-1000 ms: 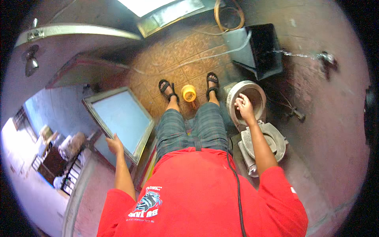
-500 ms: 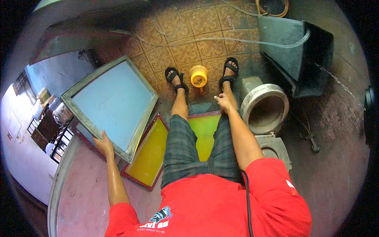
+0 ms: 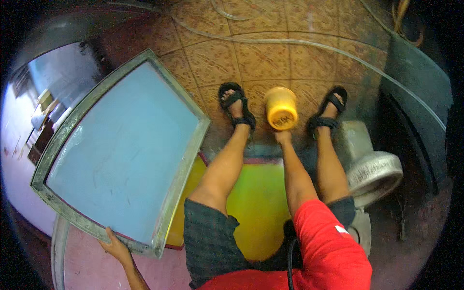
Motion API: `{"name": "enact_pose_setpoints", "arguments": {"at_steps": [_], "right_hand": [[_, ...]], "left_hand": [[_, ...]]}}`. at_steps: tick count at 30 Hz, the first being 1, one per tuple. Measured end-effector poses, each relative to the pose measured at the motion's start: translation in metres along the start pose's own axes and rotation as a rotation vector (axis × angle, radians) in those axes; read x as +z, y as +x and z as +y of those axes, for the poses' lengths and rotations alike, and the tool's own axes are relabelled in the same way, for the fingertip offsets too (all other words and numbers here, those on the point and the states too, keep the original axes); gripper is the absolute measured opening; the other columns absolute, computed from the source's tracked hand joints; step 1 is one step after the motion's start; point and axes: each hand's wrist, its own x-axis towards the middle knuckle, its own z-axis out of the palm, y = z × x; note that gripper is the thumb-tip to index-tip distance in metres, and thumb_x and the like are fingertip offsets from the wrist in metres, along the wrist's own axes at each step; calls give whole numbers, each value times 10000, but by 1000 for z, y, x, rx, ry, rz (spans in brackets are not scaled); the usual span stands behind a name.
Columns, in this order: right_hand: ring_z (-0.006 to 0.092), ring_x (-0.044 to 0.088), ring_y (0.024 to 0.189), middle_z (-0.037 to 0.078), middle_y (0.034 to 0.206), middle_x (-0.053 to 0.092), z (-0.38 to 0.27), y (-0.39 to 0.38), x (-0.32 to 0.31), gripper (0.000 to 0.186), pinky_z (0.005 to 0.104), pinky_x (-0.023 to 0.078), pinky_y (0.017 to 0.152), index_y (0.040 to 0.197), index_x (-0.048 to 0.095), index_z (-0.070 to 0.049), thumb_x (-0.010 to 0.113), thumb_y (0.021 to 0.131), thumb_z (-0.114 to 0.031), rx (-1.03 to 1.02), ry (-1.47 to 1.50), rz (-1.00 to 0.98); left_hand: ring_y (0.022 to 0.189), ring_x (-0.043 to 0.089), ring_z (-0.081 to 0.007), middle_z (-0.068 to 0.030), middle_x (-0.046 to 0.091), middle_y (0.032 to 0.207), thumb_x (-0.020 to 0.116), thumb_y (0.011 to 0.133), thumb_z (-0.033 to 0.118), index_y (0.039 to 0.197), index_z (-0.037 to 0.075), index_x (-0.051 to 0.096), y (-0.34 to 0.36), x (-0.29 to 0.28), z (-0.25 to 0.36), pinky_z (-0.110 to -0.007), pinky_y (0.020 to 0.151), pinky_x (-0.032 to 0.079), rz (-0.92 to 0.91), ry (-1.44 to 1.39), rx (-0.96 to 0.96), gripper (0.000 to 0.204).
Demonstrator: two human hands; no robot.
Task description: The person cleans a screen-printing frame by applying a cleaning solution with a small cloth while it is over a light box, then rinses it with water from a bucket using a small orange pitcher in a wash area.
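My left hand grips the near edge of a large screen-printing frame, thumb on its face. The frame has a grey, stained border and pale blue mesh and leans at a tilt on my left. Between my feet, my right hand is closed at the near end of a yellow plastic dipper, where its handle is; the handle itself is hidden in the hand. The dipper's dark-marked bottom faces me. Whether it touches the floor I cannot tell.
A yellow-green framed screen stands below my legs, another yellow one partly behind the blue frame. A pale, round-rimmed fixture is beside my right leg. A clear hose crosses the brown patterned tiles. A dark tub stands at right.
My right hand has reached down from my right knee to the dipper and closed on its handle. My body leans lower, while my left hand stays on the frame's edge.
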Motion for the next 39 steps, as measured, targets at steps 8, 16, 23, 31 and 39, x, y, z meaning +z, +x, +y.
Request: {"name": "enact_pose_setpoints", "arguments": {"at_steps": [8, 16, 23, 31, 39], "right_hand": [[397, 557, 992, 237, 1077, 588, -39, 23, 17, 399, 454, 451, 822, 1097, 557, -23, 576, 853, -338, 395, -92, 197], [433, 539, 813, 259, 890, 567, -97, -55, -77, 289, 479, 435, 731, 1013, 567, 17, 461, 874, -213, 250, 182, 541], [126, 543, 559, 89, 689, 576, -202, -201, -308, 237, 289, 451, 507, 882, 523, -24, 453, 941, -243, 15, 561, 352], [103, 506, 527, 46, 717, 571, -195, -426, -547, 203, 262, 445, 519, 992, 507, -33, 406, 976, -208, -71, 675, 728], [236, 588, 515, 135, 626, 580, -16, -308, -642, 158, 366, 462, 483, 912, 522, -9, 467, 878, -153, 99, 210, 864]], "left_hand": [[1089, 488, -284, -220, 479, 1222, 567, 910, 212, 1270, -104, 371, -9, -1, -18, -369, 947, 378, 15, -57, -115, 518], [1100, 486, -341, -235, 486, 1195, 641, 842, 128, 1262, -96, 373, -12, 3, 12, -400, 944, 379, 31, -75, 68, 546], [1091, 508, -413, -304, 491, 1215, 692, 809, 263, 1256, -122, 377, -10, 5, -8, -426, 919, 408, -8, -40, 109, 669], [1020, 527, -468, -328, 541, 1104, 616, 849, 358, 1206, -124, 411, -17, -19, 23, -488, 851, 420, -48, -151, 149, 634], [974, 539, -466, -309, 561, 1070, 620, 845, 370, 1155, -107, 445, -66, -73, 41, -498, 813, 414, -8, -123, 227, 595]]}}
